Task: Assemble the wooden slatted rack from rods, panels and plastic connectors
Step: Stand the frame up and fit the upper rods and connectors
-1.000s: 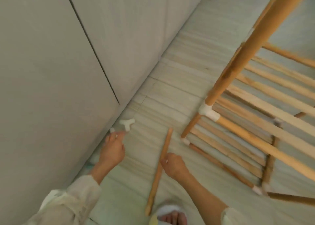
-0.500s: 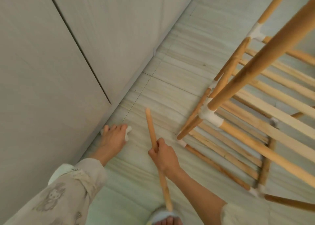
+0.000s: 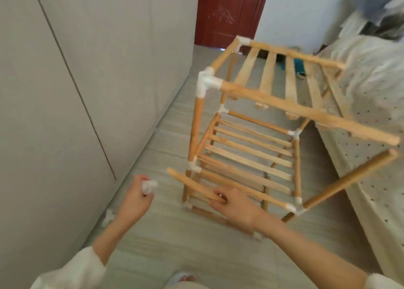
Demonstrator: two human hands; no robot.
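Left hand pinching white plastic connector; right hand gripping loose rod beside half-built rack on floor; push connector squarely onto rod tip, keep axes aligned, then seat on open corner

You've got grey cabinet doors along your left, a dark red door at the far end, pale striped floor tiles underfoot, a dotted bed cover right, and a slipper toe at bottom edge.
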